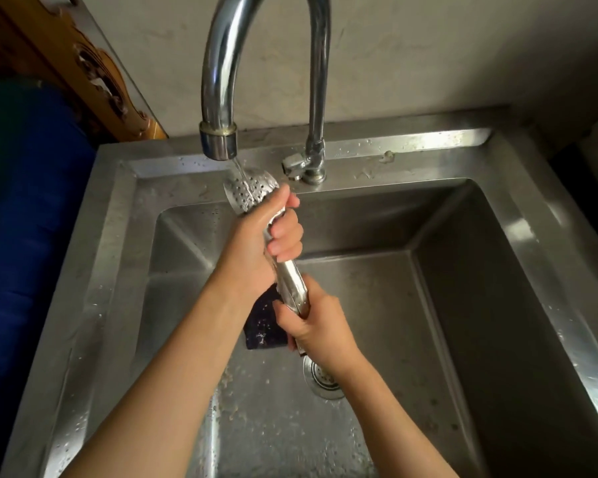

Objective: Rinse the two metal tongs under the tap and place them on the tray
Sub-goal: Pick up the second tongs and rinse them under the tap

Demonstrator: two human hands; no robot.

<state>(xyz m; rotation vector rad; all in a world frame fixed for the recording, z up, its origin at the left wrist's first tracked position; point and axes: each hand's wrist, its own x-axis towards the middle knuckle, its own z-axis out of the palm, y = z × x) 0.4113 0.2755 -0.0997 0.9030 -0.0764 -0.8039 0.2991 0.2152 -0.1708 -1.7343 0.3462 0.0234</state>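
Both hands grip one pair of metal tongs over the stainless steel sink. The left hand is wrapped tight around the upper part, just below the perforated round head, which sits in the water stream under the tap spout near the sink's back edge. The right hand is clenched around the handle end. A dark sponge lies on the basin floor beside the drain.

One pair of shiny metal tongs is held closed over the sink, its perforated round head raised under the tap's thin stream, near the back edge.
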